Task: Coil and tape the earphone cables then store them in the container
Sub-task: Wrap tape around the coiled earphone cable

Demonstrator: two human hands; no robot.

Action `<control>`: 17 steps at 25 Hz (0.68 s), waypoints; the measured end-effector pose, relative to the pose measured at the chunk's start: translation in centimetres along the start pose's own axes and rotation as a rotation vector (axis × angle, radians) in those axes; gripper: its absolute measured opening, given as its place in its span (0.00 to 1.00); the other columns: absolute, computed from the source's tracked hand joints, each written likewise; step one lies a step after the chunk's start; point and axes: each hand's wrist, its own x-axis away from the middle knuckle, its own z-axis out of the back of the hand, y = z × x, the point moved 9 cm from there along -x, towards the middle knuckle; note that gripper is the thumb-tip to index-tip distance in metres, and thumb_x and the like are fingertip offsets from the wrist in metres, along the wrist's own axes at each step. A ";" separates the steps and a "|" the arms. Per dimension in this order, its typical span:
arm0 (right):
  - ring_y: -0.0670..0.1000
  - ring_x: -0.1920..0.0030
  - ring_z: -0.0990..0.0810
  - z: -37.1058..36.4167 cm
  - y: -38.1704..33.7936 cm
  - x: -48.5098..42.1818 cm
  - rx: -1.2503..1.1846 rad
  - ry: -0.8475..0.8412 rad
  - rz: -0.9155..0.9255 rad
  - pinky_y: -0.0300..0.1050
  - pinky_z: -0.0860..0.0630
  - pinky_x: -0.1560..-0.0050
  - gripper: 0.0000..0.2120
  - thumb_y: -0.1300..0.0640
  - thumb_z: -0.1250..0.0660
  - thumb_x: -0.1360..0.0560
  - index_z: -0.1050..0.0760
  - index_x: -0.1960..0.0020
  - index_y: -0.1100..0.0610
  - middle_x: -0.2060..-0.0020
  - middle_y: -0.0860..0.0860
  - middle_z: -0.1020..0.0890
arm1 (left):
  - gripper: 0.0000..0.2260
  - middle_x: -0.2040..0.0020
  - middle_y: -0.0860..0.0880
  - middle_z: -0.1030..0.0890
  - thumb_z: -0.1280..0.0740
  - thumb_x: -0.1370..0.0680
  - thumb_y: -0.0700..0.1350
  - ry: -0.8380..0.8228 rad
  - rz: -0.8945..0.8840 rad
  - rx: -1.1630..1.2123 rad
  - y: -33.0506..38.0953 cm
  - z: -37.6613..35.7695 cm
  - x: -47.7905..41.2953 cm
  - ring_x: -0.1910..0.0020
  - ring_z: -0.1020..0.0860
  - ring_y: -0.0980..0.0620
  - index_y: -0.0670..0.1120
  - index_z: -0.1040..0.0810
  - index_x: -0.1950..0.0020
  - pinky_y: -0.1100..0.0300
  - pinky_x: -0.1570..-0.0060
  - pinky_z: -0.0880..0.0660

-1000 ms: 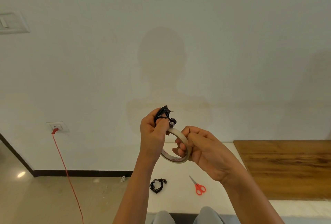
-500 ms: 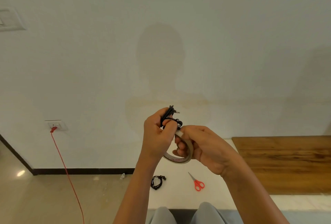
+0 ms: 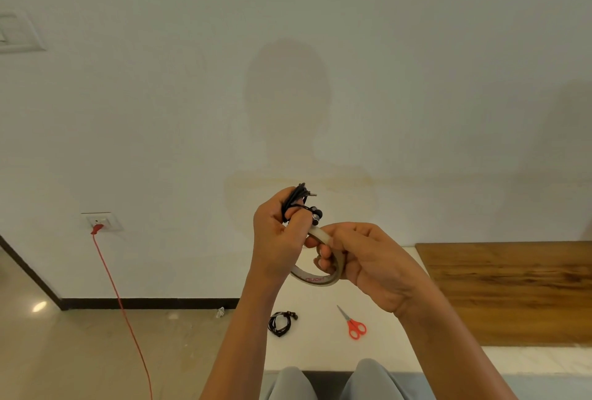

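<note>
**Head view.** Left hand [image 3: 275,233] raised before the wall, fingers curled round the black coiled earphones [image 3: 296,199], whose earbuds and plug stick out above the thumb. Right hand [image 3: 362,258] close against it, fingers hooked through the tape roll [image 3: 323,278] and gripping its rim. The roll's upper part passes between the two hands, just under the earbuds. The left hand hides the roll's left edge and most of the earphones, so it cannot be told whether any tape already sticks to the cable.

Below the hands, on the white table [image 3: 320,351], lie a second coil [image 3: 280,324] of black cable near the left edge and red-handled scissors [image 3: 354,326] to its right, apart from it. A wooden panel [image 3: 512,290] adjoins the table on the right.

Left of the table, a wall socket [image 3: 101,222] holds a red plug, and its cord [image 3: 118,297] trails down across the floor. There is a switch plate [image 3: 19,33] at upper left, the person's shadow [image 3: 288,105] on the wall, and grey-clad knees [image 3: 368,380] at the bottom edge
</note>
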 end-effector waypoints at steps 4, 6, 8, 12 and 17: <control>0.47 0.67 0.23 0.0 -0.1 0.3 0.003 -0.026 0.023 0.38 0.23 0.61 0.16 0.69 0.46 0.21 0.19 0.51 0.65 0.69 0.51 0.19 | 0.07 0.71 0.41 0.37 0.42 0.32 0.34 0.030 0.015 0.010 -0.2 0.1 0.0 0.71 0.26 0.55 0.32 0.36 0.68 0.65 0.74 0.31; 0.47 0.67 0.23 0.0 -0.1 0.3 0.006 -0.038 0.020 0.37 0.23 0.61 0.16 0.69 0.47 0.21 0.20 0.49 0.66 0.68 0.51 0.19 | 0.07 0.71 0.41 0.38 0.41 0.32 0.35 0.041 0.008 0.018 0.0 0.2 0.0 0.71 0.30 0.51 0.33 0.36 0.69 0.66 0.74 0.30; 0.46 0.68 0.23 0.0 -0.1 0.4 -0.002 -0.062 0.022 0.38 0.23 0.60 0.16 0.69 0.46 0.21 0.20 0.47 0.66 0.67 0.52 0.19 | 0.08 0.71 0.35 0.38 0.41 0.33 0.36 0.061 0.018 0.031 -0.3 0.4 -0.1 0.69 0.33 0.46 0.31 0.34 0.68 0.66 0.73 0.30; 0.46 0.69 0.25 0.0 -0.1 0.4 -0.038 -0.084 0.035 0.38 0.23 0.59 0.15 0.68 0.46 0.20 0.20 0.46 0.64 0.64 0.55 0.17 | 0.18 0.69 0.29 0.37 0.37 0.36 0.45 0.081 0.017 0.092 -0.8 0.7 -0.2 0.65 0.33 0.44 0.28 0.32 0.65 0.65 0.67 0.28; 0.45 0.69 0.25 0.2 -0.1 0.6 -0.023 -0.074 0.035 0.36 0.24 0.60 0.15 0.68 0.46 0.20 0.20 0.46 0.64 0.63 0.55 0.17 | 0.17 0.68 0.30 0.37 0.37 0.37 0.45 0.098 0.024 0.112 -1.0 0.8 -0.1 0.65 0.33 0.44 0.28 0.32 0.65 0.66 0.66 0.27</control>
